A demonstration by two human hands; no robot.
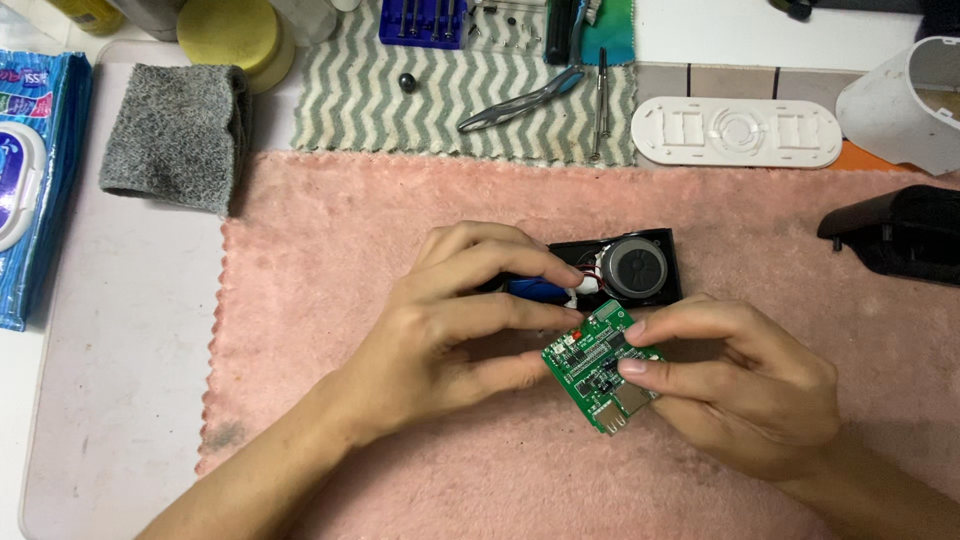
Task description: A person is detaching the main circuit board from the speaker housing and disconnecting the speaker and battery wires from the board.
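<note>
1. Nearest the camera, the right hand pinches a small green circuit board between thumb and fingers, holding its right edge; a metal socket sits at the board's lower end.
2. Just left of it, the left hand closes its fingers around the board's upper left corner and also rests on what lies behind, its fingertips touching a small white connector with thin wires.
3. Directly behind the board lies an open black speaker housing on a pink fluffy mat. A round grey speaker cone sits in its right half, and a blue part, largely hidden by the left fingers, lies in its left half.
4. Off to the right, a black plastic shell rests at the mat's edge.
5. Farther back, a white oval plate lies beside a zigzag-patterned cloth, which carries tweezers, a thin screwdriver and a small dark ball.
6. At the far left, a folded grey cloth lies near a blue wipes packet, with a yellow round lid beyond.
</note>
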